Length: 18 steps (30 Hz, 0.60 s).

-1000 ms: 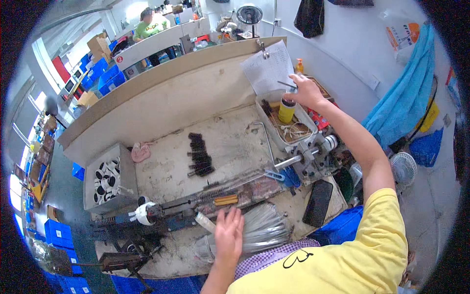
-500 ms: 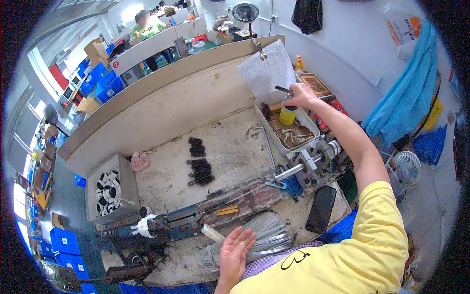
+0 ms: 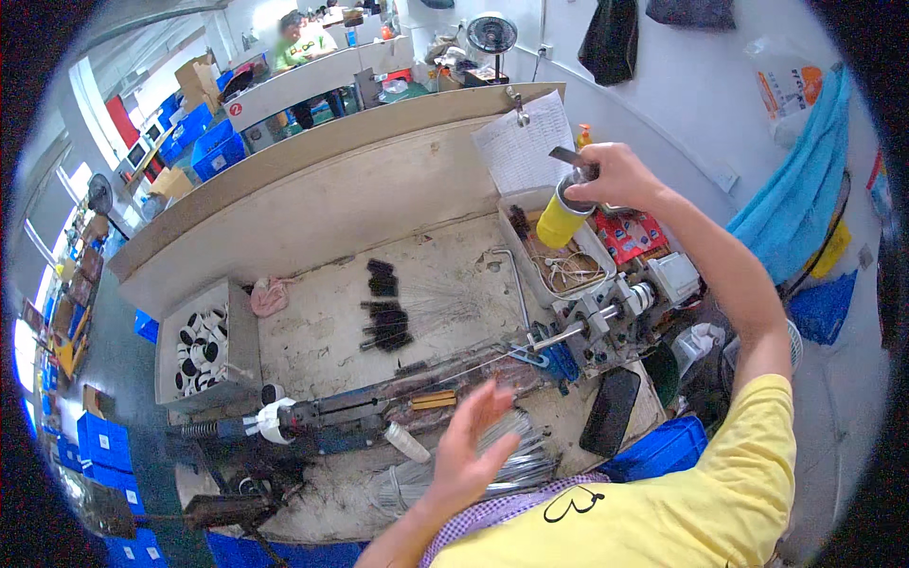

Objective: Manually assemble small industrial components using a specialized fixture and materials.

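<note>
Right hand (image 3: 617, 177): clenched around the top of a yellow bottle (image 3: 562, 220), lifted clear above the grey tray (image 3: 519, 248) at the far right of the workbench (image 3: 312, 327). Bottle: upright, slightly tilted, dark cap end inside the fist.

Left hand (image 3: 471, 445): released, fingers spread, holding nothing, raised over a bundle of thin metal rods (image 3: 516, 461) at the near edge.

Tray: holds white cable and small parts.

Just near of the tray: a metal clamp fixture (image 3: 606, 312). Left of it: a long dark tool (image 3: 360, 412) lying across the bench.

Bench centre: black brush pieces (image 3: 386, 317) in a row.

Far left: a box of black and white rings (image 3: 201, 341), pink cloth (image 3: 270, 295) beside it.

Behind the bottle: a clipped paper sheet (image 3: 525, 144).
</note>
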Motion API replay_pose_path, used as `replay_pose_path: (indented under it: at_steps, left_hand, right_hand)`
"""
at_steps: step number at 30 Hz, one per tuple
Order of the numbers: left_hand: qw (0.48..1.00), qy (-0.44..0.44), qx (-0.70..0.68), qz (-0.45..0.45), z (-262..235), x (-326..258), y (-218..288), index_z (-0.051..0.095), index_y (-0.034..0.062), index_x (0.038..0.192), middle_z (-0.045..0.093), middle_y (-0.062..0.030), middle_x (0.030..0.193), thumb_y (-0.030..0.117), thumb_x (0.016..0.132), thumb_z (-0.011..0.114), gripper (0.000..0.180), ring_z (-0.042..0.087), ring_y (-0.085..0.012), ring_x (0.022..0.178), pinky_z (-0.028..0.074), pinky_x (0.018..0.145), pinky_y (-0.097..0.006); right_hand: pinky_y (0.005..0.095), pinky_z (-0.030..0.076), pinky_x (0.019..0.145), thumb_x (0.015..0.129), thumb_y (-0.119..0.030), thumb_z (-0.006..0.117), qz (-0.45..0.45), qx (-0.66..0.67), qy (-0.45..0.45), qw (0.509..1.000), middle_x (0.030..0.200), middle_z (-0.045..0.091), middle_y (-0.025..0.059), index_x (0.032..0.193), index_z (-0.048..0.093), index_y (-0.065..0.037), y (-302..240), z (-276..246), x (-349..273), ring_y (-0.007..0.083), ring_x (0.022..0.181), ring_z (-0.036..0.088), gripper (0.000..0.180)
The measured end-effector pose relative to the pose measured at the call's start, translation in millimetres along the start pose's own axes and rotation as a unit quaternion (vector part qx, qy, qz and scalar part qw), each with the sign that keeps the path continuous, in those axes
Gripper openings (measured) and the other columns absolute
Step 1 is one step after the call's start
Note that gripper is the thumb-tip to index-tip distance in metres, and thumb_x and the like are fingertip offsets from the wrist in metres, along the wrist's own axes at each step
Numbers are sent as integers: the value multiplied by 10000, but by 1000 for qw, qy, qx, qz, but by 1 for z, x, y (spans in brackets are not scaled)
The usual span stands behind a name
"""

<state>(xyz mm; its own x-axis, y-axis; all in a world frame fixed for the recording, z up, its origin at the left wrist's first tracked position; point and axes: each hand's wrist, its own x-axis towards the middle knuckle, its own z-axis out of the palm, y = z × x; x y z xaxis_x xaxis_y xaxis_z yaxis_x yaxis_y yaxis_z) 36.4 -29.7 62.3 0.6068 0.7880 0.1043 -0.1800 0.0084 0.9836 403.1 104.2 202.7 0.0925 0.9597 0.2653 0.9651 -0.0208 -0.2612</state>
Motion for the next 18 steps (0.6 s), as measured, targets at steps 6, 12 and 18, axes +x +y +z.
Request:
replay_pose_path:
  at_steps: [6, 12, 18]
  left_hand:
    - [924, 70, 330, 179, 11, 86, 33, 131, -13, 1490, 273, -272, 1490, 334, 702, 822, 1104, 234, -411, 1410, 203, 1155, -466]
    - [915, 144, 287, 242, 13, 59, 23, 380, 49, 1351, 603, -201, 1154, 219, 629, 860, 884, 622, -350, 1050, 502, 887, -430]
    - [884, 235, 340, 217, 0, 10, 14, 459, 60, 1247, 640, -161, 1037, 200, 601, 850, 768, 660, -314, 949, 531, 819, -400]
  right_hand:
    - [268, 471, 679, 696, -196, 829, -92, 188, -97, 973, 873, 660, -1, 962, 651, -20, -99, -52, -56, 64, 786, 562, 365]
    - [289, 475, 688, 690, -216, 842, -348, 148, -102, 920, 888, 641, 62, 1008, 639, -34, -162, -51, -103, 132, 761, 605, 418]
    - [404, 493, 667, 737, -346, 797, -261, 132, -178, 939, 808, 610, 158, 961, 613, 4, -206, -50, -123, 344, 754, 623, 454]
